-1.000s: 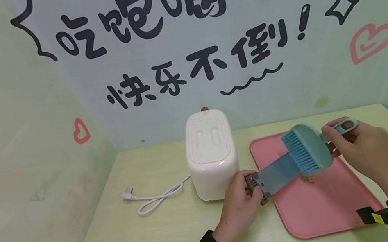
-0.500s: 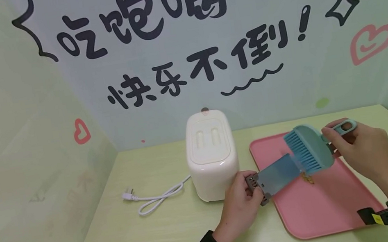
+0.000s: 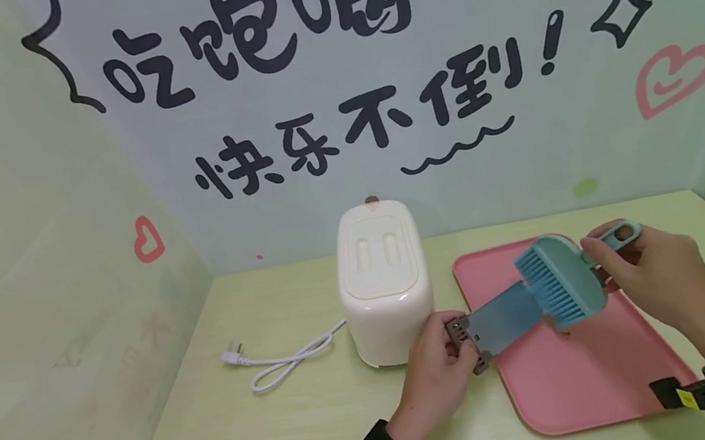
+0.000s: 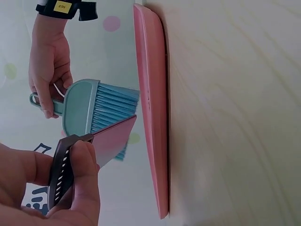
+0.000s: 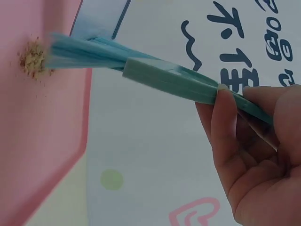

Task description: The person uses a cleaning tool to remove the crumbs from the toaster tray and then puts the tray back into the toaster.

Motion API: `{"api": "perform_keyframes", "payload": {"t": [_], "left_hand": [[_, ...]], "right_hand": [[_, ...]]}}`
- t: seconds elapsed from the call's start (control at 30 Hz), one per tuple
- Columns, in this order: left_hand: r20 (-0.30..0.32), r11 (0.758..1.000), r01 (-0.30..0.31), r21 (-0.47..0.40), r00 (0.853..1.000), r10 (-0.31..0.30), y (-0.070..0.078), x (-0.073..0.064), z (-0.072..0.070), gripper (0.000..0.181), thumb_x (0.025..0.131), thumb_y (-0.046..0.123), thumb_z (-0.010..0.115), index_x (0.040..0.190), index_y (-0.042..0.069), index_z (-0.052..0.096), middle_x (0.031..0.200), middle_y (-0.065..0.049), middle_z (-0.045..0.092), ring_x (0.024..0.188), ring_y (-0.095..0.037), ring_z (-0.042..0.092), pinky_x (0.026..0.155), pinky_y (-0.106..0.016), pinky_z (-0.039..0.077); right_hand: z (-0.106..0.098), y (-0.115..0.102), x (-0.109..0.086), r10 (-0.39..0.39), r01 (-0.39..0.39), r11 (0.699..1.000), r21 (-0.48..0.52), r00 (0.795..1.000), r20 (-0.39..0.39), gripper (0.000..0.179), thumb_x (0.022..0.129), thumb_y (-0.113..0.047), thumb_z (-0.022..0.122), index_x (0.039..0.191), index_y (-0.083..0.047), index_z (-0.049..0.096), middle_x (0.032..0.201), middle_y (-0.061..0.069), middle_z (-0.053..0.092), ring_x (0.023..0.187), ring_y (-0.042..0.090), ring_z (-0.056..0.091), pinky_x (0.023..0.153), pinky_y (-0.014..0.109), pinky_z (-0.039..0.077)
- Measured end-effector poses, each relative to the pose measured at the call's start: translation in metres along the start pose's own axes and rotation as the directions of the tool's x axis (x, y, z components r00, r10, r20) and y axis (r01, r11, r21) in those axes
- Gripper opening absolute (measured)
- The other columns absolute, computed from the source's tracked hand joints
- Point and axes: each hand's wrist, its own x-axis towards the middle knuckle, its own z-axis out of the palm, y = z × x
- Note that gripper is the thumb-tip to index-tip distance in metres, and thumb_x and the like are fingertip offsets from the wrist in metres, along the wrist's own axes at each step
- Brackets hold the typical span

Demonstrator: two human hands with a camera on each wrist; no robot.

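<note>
Left grip is pinching the dark slotted end of the metal plate, thumb on one side, fingers on the other. Plate is sloping down, its free end hanging over the far-left part of the pink tray, clear of it in the left wrist view. Right grip is grasping the teal brush by its handle, fingers and thumb closing round it. Blue bristles are overlapping the plate's free end; can't tell if they're actually touching. Small crumb pile is lying on the tray, right by the bristle tips in the right wrist view. Tray is sitting on the right half of the desk, its far side near the desk's back edge. White appliance is standing left of the tray, mid-desk, toward the back edge. Its white cord is lying looped on the left, plug pointing toward the desk's left edge. Both wrists are wearing black straps.
</note>
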Motion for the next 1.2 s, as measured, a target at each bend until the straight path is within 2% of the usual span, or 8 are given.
{"api": "perform_keyframes", "payload": {"t": [0.2, 0.27, 0.4, 0.5, 0.63, 0.8, 1.07, 1.2], "left_hand": [[0.004, 1.000, 0.003, -0.019, 1.000, -0.003, -0.001, 0.000, 0.001, 0.036, 0.103, 0.007, 0.059, 0.138, 0.008, 0.056, 0.124, -0.012, 0.074, 0.091, -0.004, 0.068, 0.072, -0.020, 0.056], [0.005, 1.000, 0.002, -0.029, 1.000, -0.002, -0.001, 0.000, 0.001, 0.036, 0.103, 0.007, 0.059, 0.138, 0.008, 0.056, 0.124, -0.012, 0.074, 0.092, -0.004, 0.069, 0.073, -0.020, 0.056], [0.014, 0.997, 0.017, -0.078, 1.000, -0.016, 0.000, 0.000, 0.001, 0.036, 0.103, 0.008, 0.058, 0.139, 0.007, 0.055, 0.125, -0.013, 0.074, 0.097, -0.006, 0.071, 0.075, -0.022, 0.058], [0.015, 0.994, 0.032, -0.104, 0.999, -0.030, 0.001, 0.000, 0.002, 0.035, 0.103, 0.009, 0.058, 0.138, 0.007, 0.055, 0.124, -0.013, 0.074, 0.099, -0.008, 0.072, 0.075, -0.022, 0.058], [0.002, 0.994, 0.035, -0.105, 0.999, -0.035, 0.002, -0.001, 0.002, 0.035, 0.103, 0.009, 0.059, 0.137, 0.006, 0.056, 0.122, -0.013, 0.075, 0.098, -0.008, 0.073, 0.074, -0.022, 0.058], [-0.003, 0.994, 0.029, -0.106, 1.000, -0.029, 0.002, -0.001, 0.003, 0.035, 0.102, 0.008, 0.059, 0.137, 0.005, 0.056, 0.123, -0.014, 0.075, 0.098, -0.008, 0.073, 0.075, -0.022, 0.059], [0.006, 0.994, 0.022, -0.104, 1.000, -0.022, 0.002, -0.002, 0.003, 0.037, 0.104, 0.010, 0.059, 0.141, 0.006, 0.053, 0.128, -0.016, 0.072, 0.100, -0.009, 0.072, 0.076, -0.022, 0.058], [0.009, 0.995, 0.015, -0.096, 1.000, -0.014, 0.001, -0.002, 0.003, 0.037, 0.105, 0.011, 0.058, 0.142, 0.006, 0.052, 0.131, -0.017, 0.071, 0.103, -0.010, 0.072, 0.079, -0.022, 0.058]], "right_hand": [[-0.009, 0.002, 0.001, 0.019, -0.022, 0.999, -0.039, 0.998, -0.065, 0.026, 0.104, -0.024, 0.070, 0.113, 0.001, 0.072, 0.072, 0.014, 0.074, 0.051, -0.014, 0.056, 0.053, 0.015, 0.044], [-0.013, 0.001, 0.000, 0.034, -0.035, 0.999, -0.019, 0.998, -0.044, 0.028, 0.104, -0.025, 0.069, 0.114, 0.001, 0.072, 0.071, 0.013, 0.074, 0.051, -0.010, 0.058, 0.053, 0.016, 0.044], [-0.019, 0.000, -0.001, 0.059, -0.062, 0.998, 0.032, 0.996, 0.072, 0.028, 0.106, -0.029, 0.067, 0.115, -0.003, 0.072, 0.072, 0.006, 0.074, 0.054, 0.004, 0.064, 0.054, 0.023, 0.050], [-0.019, 0.001, -0.001, 0.043, -0.044, 0.999, 0.012, 0.991, 0.124, 0.027, 0.106, -0.029, 0.067, 0.115, -0.004, 0.072, 0.071, 0.001, 0.073, 0.055, 0.005, 0.065, 0.053, 0.027, 0.052], [-0.021, 0.006, -0.001, 0.009, -0.003, 0.998, -0.056, 0.994, 0.109, 0.027, 0.106, -0.028, 0.068, 0.114, -0.003, 0.072, 0.068, -0.002, 0.071, 0.053, 0.001, 0.062, 0.052, 0.027, 0.049], [-0.027, 0.009, -0.001, 0.007, -0.002, 0.998, -0.064, 0.997, 0.075, 0.026, 0.105, -0.026, 0.069, 0.113, -0.001, 0.072, 0.068, 0.000, 0.070, 0.052, 0.000, 0.060, 0.050, 0.026, 0.048], [-0.028, 0.011, -0.004, -0.010, 0.022, 0.998, -0.052, 0.975, 0.221, 0.022, 0.105, -0.025, 0.069, 0.106, -0.003, 0.071, 0.068, -0.005, 0.065, 0.052, 0.004, 0.058, 0.049, 0.027, 0.050], [-0.029, 0.014, -0.003, -0.008, 0.033, 0.994, -0.108, 0.974, 0.225, 0.026, 0.105, -0.028, 0.068, 0.106, -0.003, 0.072, 0.064, -0.008, 0.063, 0.052, 0.002, 0.057, 0.049, 0.026, 0.049]]}}
